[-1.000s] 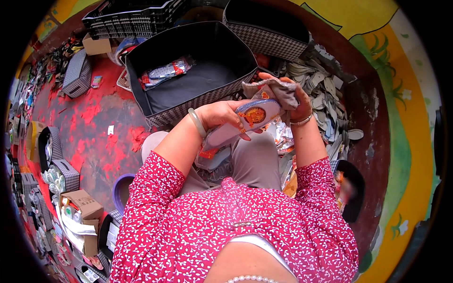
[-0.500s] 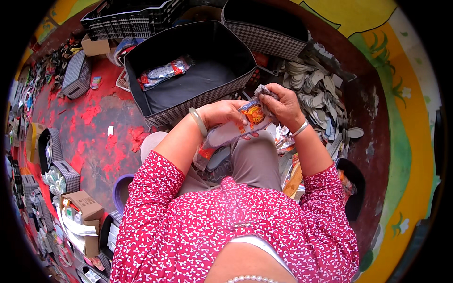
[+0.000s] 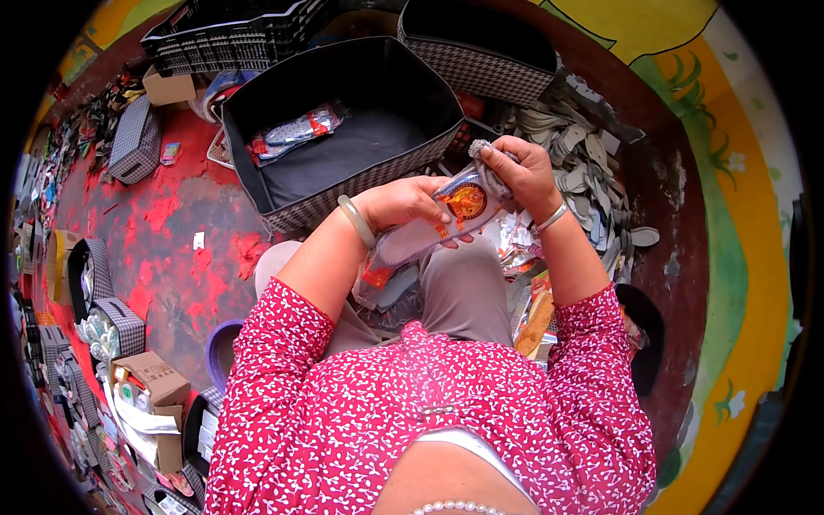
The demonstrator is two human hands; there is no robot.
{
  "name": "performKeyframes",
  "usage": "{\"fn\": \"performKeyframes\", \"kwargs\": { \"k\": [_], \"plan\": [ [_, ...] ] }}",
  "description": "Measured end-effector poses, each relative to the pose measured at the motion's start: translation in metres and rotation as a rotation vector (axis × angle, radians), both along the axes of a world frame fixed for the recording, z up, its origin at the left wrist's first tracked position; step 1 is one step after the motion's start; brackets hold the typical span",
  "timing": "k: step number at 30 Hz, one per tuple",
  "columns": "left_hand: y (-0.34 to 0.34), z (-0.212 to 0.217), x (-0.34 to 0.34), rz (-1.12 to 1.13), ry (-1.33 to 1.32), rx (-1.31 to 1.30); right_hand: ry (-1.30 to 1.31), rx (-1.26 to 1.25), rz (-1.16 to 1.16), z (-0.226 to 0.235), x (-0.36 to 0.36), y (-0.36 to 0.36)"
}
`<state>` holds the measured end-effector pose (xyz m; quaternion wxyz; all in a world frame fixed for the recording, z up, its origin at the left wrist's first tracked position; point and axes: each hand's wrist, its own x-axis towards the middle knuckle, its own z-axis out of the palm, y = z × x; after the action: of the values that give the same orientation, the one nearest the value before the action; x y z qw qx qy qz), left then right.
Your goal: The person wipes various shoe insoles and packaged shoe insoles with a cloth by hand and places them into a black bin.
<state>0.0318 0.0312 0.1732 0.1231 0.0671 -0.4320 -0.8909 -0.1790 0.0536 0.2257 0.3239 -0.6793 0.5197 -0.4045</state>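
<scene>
My left hand (image 3: 403,204) grips a pale insole (image 3: 410,241) above my lap, with the thumb on top and fingertips showing beneath. An orange and yellow emblem on a dark patch marks its far part. At that far end, my right hand (image 3: 530,178) is closed on a bunched grey fuzzy cloth (image 3: 493,178), which lies against the insole. On my lap, below the left hand, rests a clear packet with red print (image 3: 378,273) beside a grey insole (image 3: 399,287).
Ahead stands a large black-lined checked box (image 3: 369,176) holding a few packaged insoles (image 3: 296,129). Behind it are a black crate (image 3: 227,41) and another checked box (image 3: 481,62). Loose pale insoles (image 3: 592,184) pile up at right. Cartons (image 3: 150,375) and small boxes crowd the left.
My right hand has shifted slightly right and up with the grey cloth. The insole has moved only a little, and my left hand keeps its grip.
</scene>
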Motion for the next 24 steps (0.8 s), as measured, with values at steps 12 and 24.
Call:
{"fn": "performKeyframes", "kwargs": {
  "k": [12,24],
  "plan": [
    [-0.003,0.006,0.025,0.092,0.05,0.137,-1.061,0.26,-0.004,0.013,-0.145,-0.014],
    [-0.007,-0.005,0.004,0.179,0.064,0.175,-1.372,0.204,0.153,-0.032,-0.008,0.031]
  ]
}}
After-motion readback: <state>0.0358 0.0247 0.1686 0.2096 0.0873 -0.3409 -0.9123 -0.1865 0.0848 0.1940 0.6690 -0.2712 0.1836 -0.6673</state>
